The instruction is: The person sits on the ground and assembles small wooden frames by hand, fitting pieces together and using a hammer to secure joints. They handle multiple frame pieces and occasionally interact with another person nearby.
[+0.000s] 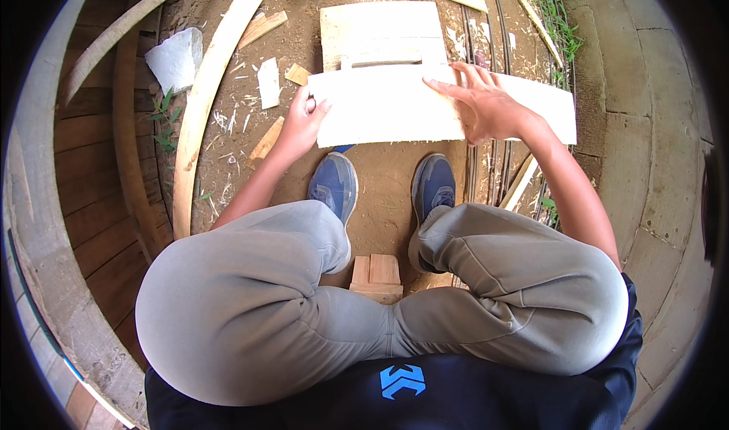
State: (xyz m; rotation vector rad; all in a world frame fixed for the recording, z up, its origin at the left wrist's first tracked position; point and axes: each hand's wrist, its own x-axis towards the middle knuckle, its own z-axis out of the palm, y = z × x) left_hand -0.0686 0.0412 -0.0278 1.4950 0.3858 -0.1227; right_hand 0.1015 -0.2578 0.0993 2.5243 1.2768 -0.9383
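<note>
A wide, pale wooden board (387, 111) lies crosswise in front of my shoes, so brightly lit that its surface detail is washed out. My left hand (301, 126) is closed around its left end, thumb on the near side. Over the right half, my right hand (490, 105) spans the board with bent fingers, some reaching the far edge. Just past that edge, another pale wooden piece (380, 27) lies on the ground, partly covered by the board.
Long timber strips (220, 80) lie on the left and at the far side. Wood chips and offcuts (268, 83) litter the dirt near a whitish stone (176, 59). Thin dark rods (497, 20) run along the right, beside paving (630, 73). Small wooden blocks (376, 272) sit between my legs.
</note>
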